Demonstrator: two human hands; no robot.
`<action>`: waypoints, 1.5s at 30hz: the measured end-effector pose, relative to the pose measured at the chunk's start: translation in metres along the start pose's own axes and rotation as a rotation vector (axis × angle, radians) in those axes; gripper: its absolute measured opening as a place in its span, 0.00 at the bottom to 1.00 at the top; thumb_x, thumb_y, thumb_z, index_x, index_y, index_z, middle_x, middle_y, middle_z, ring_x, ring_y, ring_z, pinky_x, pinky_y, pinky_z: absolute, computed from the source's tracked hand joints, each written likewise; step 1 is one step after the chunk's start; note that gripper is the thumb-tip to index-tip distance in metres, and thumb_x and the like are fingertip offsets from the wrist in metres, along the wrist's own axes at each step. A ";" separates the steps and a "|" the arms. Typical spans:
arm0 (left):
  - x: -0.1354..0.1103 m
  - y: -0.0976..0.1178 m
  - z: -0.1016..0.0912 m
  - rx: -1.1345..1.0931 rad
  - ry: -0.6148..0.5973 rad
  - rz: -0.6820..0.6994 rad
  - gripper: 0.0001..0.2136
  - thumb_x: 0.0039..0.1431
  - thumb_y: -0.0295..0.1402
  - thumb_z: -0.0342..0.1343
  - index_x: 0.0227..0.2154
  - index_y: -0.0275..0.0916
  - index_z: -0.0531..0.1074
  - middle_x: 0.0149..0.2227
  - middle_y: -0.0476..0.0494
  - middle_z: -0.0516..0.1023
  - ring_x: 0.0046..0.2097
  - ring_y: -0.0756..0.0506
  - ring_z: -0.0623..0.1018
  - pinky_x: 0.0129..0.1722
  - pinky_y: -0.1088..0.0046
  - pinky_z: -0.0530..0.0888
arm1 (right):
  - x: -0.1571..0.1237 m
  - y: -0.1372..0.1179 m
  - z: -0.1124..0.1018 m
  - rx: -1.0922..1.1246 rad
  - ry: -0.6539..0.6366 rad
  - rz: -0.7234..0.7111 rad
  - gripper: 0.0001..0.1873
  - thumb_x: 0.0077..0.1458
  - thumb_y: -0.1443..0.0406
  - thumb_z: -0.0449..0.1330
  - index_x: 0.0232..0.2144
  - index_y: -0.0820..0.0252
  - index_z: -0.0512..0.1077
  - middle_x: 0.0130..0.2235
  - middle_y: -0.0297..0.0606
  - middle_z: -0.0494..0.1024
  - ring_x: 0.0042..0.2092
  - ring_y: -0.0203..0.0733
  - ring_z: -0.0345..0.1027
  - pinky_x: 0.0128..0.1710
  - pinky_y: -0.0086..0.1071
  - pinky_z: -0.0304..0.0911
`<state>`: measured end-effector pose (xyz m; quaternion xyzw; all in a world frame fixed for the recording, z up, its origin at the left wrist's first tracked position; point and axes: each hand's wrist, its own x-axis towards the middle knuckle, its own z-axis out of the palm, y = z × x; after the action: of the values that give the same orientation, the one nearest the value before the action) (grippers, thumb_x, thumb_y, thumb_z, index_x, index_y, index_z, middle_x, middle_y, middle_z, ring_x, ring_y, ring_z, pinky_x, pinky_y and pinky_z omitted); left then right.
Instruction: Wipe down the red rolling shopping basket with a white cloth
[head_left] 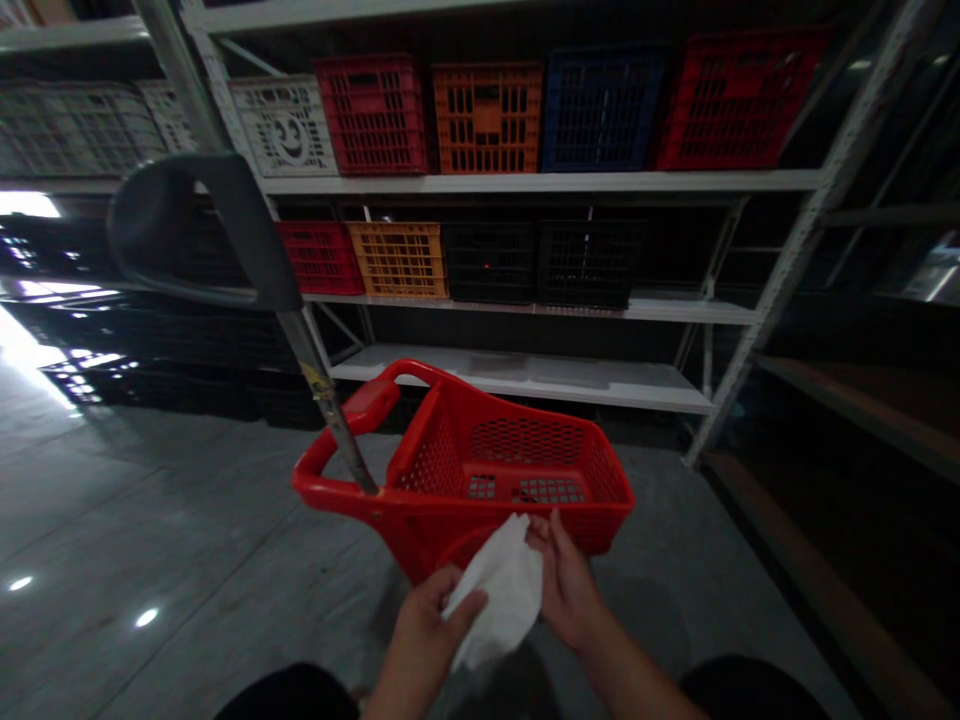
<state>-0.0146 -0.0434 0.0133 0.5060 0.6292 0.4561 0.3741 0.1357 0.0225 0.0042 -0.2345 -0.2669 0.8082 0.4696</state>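
A white cloth or tissue hangs between my two hands, low in the head view. My left hand pinches its left edge between thumb and fingers. At the upper right edge, my right hand grips it, with the fingertips partly behind it. Just beyond the hands stands a red plastic shopping cart with perforated basket walls. A metal pole with a dark grey loop handle rises from the cart's left side. The white piece hides part of the cart's near side.
Behind the cart a white metal shelf rack carries several plastic crates, among them an orange crate and a blue crate. Stacked black crates stand at the left. Brown shelving runs along the right. Grey floor surrounds the cart.
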 end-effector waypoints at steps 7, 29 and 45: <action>-0.001 0.003 -0.009 -0.080 0.042 0.011 0.14 0.43 0.44 0.58 0.27 0.38 0.70 0.28 0.47 0.76 0.32 0.46 0.74 0.32 0.75 0.70 | -0.014 0.039 0.014 0.064 0.023 0.150 0.22 0.41 0.56 0.66 0.38 0.62 0.72 0.36 0.41 0.78 0.35 0.42 0.71 0.34 0.34 0.64; -0.001 0.001 -0.012 -0.399 -0.164 -0.149 0.20 0.35 0.35 0.65 0.35 0.38 0.69 0.31 0.47 0.77 0.33 0.47 0.76 0.33 0.74 0.71 | -0.018 0.021 -0.005 -0.577 -0.140 -0.144 0.32 0.31 0.66 0.70 0.44 0.55 0.71 0.43 0.37 0.74 0.43 0.46 0.67 0.44 0.39 0.60; -0.010 0.003 -0.021 -0.097 0.208 0.032 0.15 0.47 0.45 0.55 0.28 0.37 0.76 0.26 0.47 0.76 0.27 0.48 0.73 0.28 0.76 0.70 | -0.029 0.032 0.020 -0.044 -0.183 0.006 0.29 0.36 0.51 0.66 0.41 0.57 0.68 0.42 0.42 0.72 0.41 0.45 0.66 0.36 0.35 0.61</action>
<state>-0.0309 -0.0575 0.0228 0.4474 0.6338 0.5418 0.3235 0.1159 -0.0208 0.0018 -0.1705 -0.3256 0.8217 0.4356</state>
